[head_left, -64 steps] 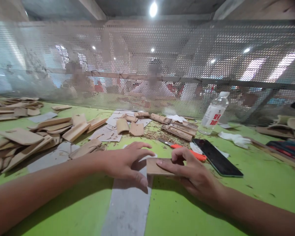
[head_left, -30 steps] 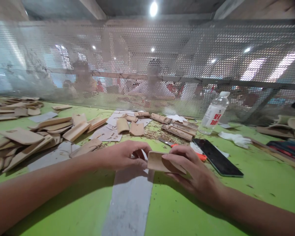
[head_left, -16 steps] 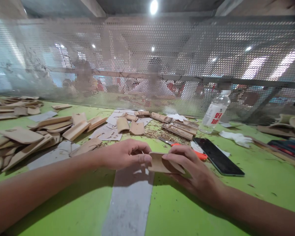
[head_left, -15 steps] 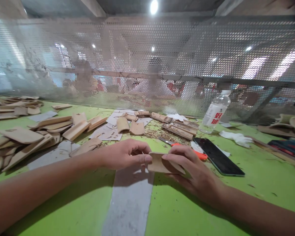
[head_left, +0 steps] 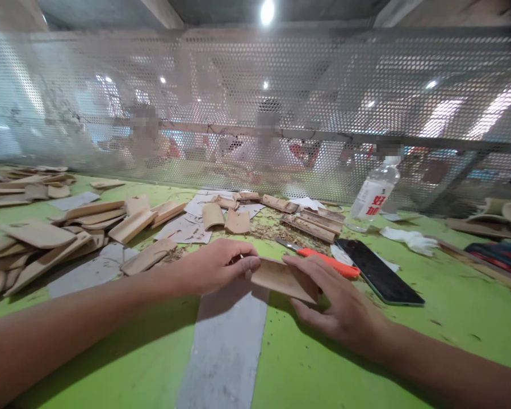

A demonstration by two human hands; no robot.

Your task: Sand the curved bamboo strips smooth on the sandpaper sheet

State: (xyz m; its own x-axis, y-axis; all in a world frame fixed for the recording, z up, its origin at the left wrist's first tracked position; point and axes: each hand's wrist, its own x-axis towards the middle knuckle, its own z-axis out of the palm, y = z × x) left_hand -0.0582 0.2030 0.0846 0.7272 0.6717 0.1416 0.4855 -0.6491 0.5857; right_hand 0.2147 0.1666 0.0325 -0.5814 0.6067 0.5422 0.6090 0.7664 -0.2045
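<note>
A curved, pale piece of split bamboo (head_left: 283,279) is held tilted just above the table, between both hands. My left hand (head_left: 221,262) pinches its left end between thumb and bent fingers. Along its far right edge lie the fingers of my right hand (head_left: 338,295), with the thumb lower, by the near right corner. Beneath the bamboo runs a grey paper strip (head_left: 227,346) on the green table (head_left: 323,363). Just beyond my right hand lies a knife with an orange handle (head_left: 331,262), its blade pointing left.
Bamboo pieces (head_left: 38,233) are heaped at the left. More bamboo strips (head_left: 309,226) and shavings lie ahead. To the right are a black phone (head_left: 378,272), a clear bottle (head_left: 372,196) and a white glove (head_left: 409,240). A perforated metal screen (head_left: 221,113) stands behind; people show through it.
The bamboo piece has turned, and more of its broad face shows. My right thumb has moved out from beneath it, and the right fingers have shifted along its edge.
</note>
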